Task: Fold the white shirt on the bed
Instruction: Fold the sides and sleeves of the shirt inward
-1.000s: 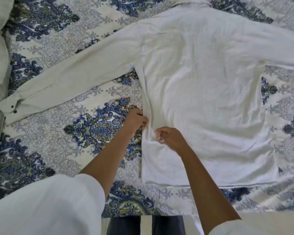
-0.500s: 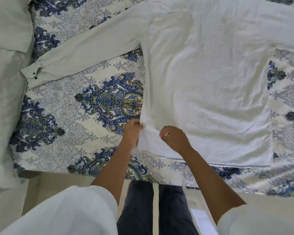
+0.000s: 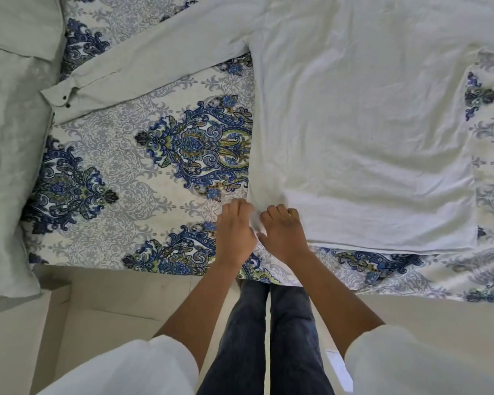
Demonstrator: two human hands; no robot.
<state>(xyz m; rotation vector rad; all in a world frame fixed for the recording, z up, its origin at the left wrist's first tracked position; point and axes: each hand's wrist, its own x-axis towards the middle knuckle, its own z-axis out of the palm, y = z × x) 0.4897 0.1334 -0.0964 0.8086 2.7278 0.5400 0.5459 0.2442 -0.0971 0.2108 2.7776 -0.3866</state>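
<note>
White cotton shirt (image 3: pixel 362 132) spread flat and back-up across the bed (image 3: pixel 160 166), filling the frame from 12 o'clock round to 3 o'clock, hem running along the near edge of the mattress. One long sleeve (image 3: pixel 154 64) stretched out toward 10 o'clock, ending in a buttoned cuff (image 3: pixel 60 96) with two dark buttons, right beside a pale grey-green pillow (image 3: pixel 9 138) at 9 o'clock. Other sleeve running off the frame at 2 o'clock. Light creases across the body of the shirt, fanning up from the near left corner. Bedspread printed in blue, green and grey scrollwork on a cream ground, bare at 9 to 11 o'clock and again in a strip at 3 to 4 o'clock. Left hand (image 3: pixel 236 232) and right hand (image 3: pixel 283 232) side by side just below centre, almost touching, both closed on the shirt's near left hem corner (image 3: pixel 255 220), fingers curled, a small bunch of white cloth pinched between them. Corner lifted slightly off the bedspread at that spot; rest of the hem lying flat toward 4 o'clock. Bare forearms coming up from 6 o'clock, white sleeves pushed back to the elbows at 7 and 5 o'clock. Dark jeans (image 3: pixel 268 337) straight down at 6 o'clock, standing against the bed edge on a pale tiled floor (image 3: pixel 111 303).
</note>
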